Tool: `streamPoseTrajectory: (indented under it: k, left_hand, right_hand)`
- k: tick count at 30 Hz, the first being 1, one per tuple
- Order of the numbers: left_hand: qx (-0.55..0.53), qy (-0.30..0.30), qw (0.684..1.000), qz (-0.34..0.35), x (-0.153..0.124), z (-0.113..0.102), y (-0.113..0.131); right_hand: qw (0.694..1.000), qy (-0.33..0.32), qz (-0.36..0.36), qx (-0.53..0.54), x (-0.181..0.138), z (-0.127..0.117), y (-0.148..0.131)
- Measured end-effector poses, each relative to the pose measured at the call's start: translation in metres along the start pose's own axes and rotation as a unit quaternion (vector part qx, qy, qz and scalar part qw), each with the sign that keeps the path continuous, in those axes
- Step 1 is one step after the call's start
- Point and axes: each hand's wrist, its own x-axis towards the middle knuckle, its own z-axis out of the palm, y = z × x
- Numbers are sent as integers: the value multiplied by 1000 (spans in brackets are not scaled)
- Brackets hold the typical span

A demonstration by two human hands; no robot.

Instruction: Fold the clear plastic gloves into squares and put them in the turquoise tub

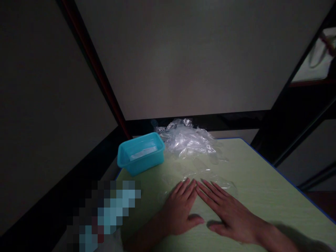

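My left hand (181, 207) and my right hand (228, 211) lie flat, palms down, on a thin clear plastic sheet (170, 182) spread on the pale green table (262, 189). The fingers of both are stretched out and the fingertips nearly meet. Neither hand holds anything. A crumpled pile of clear plastic bags (187, 140) rests at the table's far edge, beyond the hands.
A turquoise plastic tub (141, 156) stands at the table's far left corner, with something pale inside. Grey partition walls close in behind and to the left. A blurred patch covers the lower left. The table's blue right edge runs diagonally.
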Motion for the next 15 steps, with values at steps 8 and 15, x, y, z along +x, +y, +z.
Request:
streamPoseTrajectory:
  k: [8,15]
  left_hand:
    - [-25,-9,1000,1,-4,-4,-1]
    - [-48,-88,995,-3,-9,-25,-6]
  right_hand:
    - [998,-15,-54,19,5,-25,2]
    - [989,-37,-141,-5,6,-41,-12]
